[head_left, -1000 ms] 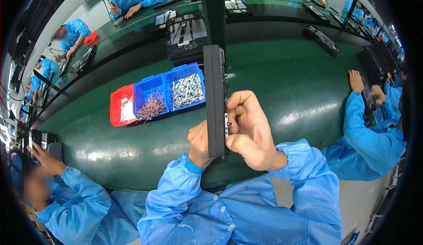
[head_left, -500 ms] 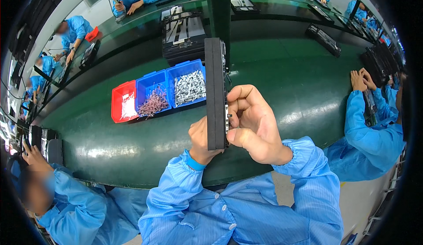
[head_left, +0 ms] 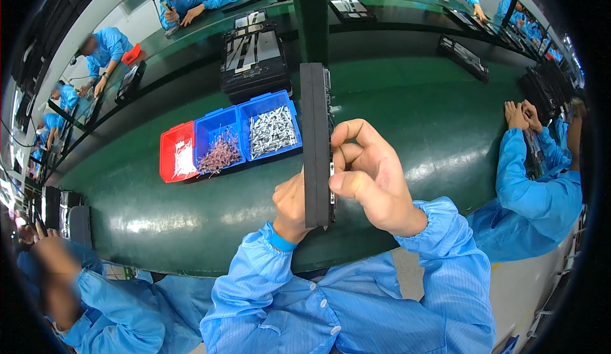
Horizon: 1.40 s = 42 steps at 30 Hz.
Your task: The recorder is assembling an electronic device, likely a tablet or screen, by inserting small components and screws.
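A black rectangular device casing [head_left: 316, 144] stands on edge above the bench, its long narrow side facing me. My left hand [head_left: 290, 202] grips it from the left near its lower end, with the fingers mostly hidden behind it. On its right face, small metallic and white parts show along the edge. There my right hand [head_left: 377, 185] is curled, thumb and bent fingers closed against those parts. Whatever lies between these fingertips is too small or hidden to make out.
Left of the casing stand a red bin [head_left: 167, 156] of small white pieces, a blue bin [head_left: 203, 125] of pinkish thin-legged parts and another blue bin [head_left: 294, 109] of silvery pieces. Stacked units [head_left: 254, 80] sit behind. A green post [head_left: 312, 16] rises ahead. Co-workers sit on both sides.
The casing has shifted slightly right and toward me in the picture, both hands staying on it. My right thumb has moved slightly up along its face. The co-worker at left has moved their hand.
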Motion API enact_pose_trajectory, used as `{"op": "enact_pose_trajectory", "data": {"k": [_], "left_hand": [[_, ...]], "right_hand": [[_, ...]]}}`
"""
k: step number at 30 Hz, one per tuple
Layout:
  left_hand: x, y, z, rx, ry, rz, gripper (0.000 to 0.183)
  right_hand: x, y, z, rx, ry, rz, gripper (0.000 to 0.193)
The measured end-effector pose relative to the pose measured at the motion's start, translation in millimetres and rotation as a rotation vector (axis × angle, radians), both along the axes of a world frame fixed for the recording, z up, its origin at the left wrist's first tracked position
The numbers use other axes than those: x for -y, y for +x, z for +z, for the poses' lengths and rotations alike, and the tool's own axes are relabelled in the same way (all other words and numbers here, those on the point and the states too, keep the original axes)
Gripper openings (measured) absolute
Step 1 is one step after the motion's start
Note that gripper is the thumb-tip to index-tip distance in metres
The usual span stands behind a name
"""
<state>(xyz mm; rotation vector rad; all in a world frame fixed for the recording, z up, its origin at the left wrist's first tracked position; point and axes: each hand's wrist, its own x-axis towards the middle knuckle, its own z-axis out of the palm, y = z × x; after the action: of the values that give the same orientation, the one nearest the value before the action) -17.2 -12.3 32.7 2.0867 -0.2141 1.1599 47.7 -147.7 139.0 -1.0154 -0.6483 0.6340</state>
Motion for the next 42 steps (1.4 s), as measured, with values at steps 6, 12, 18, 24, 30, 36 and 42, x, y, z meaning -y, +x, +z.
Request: {"op": "enact_pose_trajectory", "data": {"k": [6,12,18,24,30,36,42], "left_hand": [[0,-1,-9,-0.044,0.051,0.068,0.042],[3,2,0,0.006,0.127,0.118,0.029],[2,7,15,0.087,0.211,0.073,0.071],[-2,0,15,0.006,0.183,0.023,0.069],[-1,3,-11,-0.073,-0.125,-0.088,0.031],[5,-8,-1,-0.110,-0.613,0.045,0.011],[3,-1,5,-0.634,-1.369,-0.438,0.026]], "right_hand": [[4,4,3,0.014,-0.051,-0.014,0.032],[8,10,6,0.014,-0.095,0.039,0.029],[9,12,7,-0.038,-0.097,0.059,0.028],[5,-1,1,-0.004,-0.064,0.033,0.042],[3,-17,-20,0.258,0.040,-0.079,0.058],[42,45,-32,0.736,-0.160,-0.586,0.033],[110,38,-86,0.220,-0.555,-0.254,0.047]]}}
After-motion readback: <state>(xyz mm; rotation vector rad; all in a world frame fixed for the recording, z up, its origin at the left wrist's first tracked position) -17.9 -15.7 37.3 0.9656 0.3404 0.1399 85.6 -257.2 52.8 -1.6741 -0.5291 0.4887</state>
